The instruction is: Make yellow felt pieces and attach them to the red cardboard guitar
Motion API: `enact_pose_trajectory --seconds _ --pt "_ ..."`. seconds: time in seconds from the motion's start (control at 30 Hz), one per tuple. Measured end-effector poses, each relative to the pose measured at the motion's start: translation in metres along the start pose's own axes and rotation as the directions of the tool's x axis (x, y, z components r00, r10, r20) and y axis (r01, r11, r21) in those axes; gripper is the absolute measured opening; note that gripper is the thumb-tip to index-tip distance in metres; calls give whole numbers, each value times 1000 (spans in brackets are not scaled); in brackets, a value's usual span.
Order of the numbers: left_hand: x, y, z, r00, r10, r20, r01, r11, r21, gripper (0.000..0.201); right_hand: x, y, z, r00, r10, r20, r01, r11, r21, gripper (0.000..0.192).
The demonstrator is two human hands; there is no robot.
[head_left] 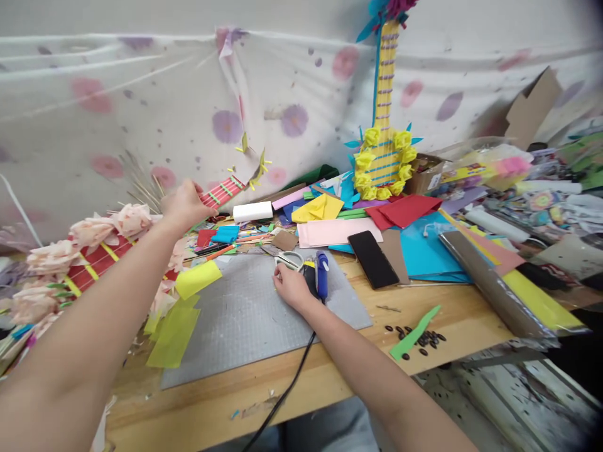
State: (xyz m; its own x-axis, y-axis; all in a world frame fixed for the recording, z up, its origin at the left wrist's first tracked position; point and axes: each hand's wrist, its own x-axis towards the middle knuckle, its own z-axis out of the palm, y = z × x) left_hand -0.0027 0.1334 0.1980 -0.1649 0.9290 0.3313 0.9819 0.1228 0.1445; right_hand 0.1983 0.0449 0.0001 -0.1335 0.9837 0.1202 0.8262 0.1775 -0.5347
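A flowered sheet (292, 75) hangs across the upper frame. Right of top centre, a yellow guitar (385, 107) stands upright; cardboard (534, 107) shows at upper right. Right of centre, a black phone (373, 259) lies beside blue sheets (431, 254), red paper (409, 212) above. At lower right, a green strip (417, 333) crosses dark beads (434, 344) on the wooden worktop (211, 414). A white roll (253, 211) lies near centre.

From the head, a near view faces forward and down over the table (221, 395); its far right seems blurred.
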Motion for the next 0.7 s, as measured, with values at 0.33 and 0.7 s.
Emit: enact_pose_trajectory --seconds 0.33,0.7 --pt "76 4 -28 927 -279 -249 164 902 -400 72 0 1 -5 1000 16 22 -18 995 103 15" --pt "118 -14 -29 685 -545 -484 185 772 -608 58 3 3 -3 1000 5 30 -10 987 158 13"
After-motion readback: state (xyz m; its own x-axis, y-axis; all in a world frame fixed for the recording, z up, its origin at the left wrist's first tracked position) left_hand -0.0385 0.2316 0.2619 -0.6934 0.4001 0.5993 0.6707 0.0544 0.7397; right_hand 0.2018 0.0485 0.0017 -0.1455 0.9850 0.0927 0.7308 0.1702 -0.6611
